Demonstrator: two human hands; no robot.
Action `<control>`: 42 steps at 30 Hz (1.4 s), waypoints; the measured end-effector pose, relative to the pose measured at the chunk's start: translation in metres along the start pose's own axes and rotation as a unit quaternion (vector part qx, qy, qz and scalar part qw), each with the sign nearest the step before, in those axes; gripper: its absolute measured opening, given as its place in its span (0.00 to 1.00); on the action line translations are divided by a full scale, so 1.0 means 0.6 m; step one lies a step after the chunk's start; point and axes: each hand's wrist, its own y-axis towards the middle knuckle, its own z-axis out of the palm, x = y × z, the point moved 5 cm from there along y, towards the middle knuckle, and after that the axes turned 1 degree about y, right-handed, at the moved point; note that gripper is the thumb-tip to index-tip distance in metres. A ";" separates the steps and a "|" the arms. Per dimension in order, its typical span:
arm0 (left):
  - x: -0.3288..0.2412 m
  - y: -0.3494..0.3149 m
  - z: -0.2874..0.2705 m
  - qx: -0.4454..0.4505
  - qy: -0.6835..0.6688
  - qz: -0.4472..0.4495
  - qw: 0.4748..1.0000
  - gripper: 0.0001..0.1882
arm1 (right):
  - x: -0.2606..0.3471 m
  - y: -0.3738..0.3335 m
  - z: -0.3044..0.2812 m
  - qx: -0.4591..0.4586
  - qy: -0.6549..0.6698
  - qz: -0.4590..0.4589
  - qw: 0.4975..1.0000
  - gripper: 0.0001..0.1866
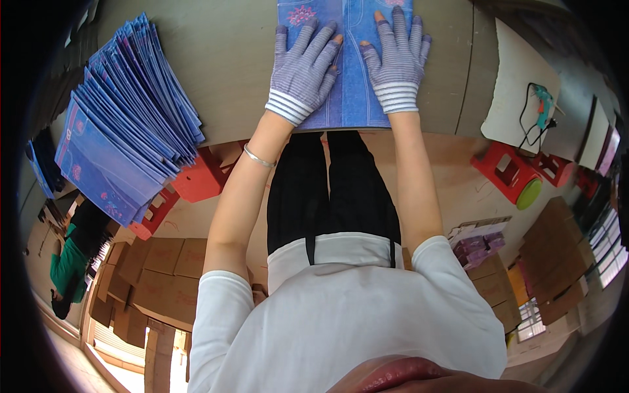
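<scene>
Blue denim-print rectangular sheet (348, 75) sits at the grey tabletop's (229, 78) near edge. Your purple-striped gloved left hand (303, 69) and right hand (397, 64) lie apart on it, gripping nothing, likely keeping it flat.

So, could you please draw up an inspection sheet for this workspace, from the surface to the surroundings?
Surface: grey table, its near edge toward the wearer.
Work pieces: denim-print flat piece under both hands, far end out of frame; fanned stack of similar blue pieces at left.
Clutter: pale board at right, bearing a teal tool, probably a glue gun.
Hands: left hand and right hand spread flat on the piece, in striped gloves, some fingertips bare.
Cables: black cord looped beside the tool.
Surroundings: red plastic stools, cardboard boxes, a person in green at far left.
</scene>
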 end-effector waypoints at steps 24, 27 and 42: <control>-0.003 0.010 0.001 0.021 0.015 -0.006 1.000 0.30 | 0.000 -0.030 0.011 0.048 -0.015 -0.066 0.997 0.32; -0.004 0.010 -0.001 0.022 0.014 -0.012 1.000 0.30 | 0.020 -0.108 -0.003 0.135 0.018 -0.142 0.980 0.32; -0.007 0.017 0.002 0.027 0.025 0.001 0.999 0.30 | -0.064 0.194 0.037 0.034 -0.001 -0.340 0.940 0.35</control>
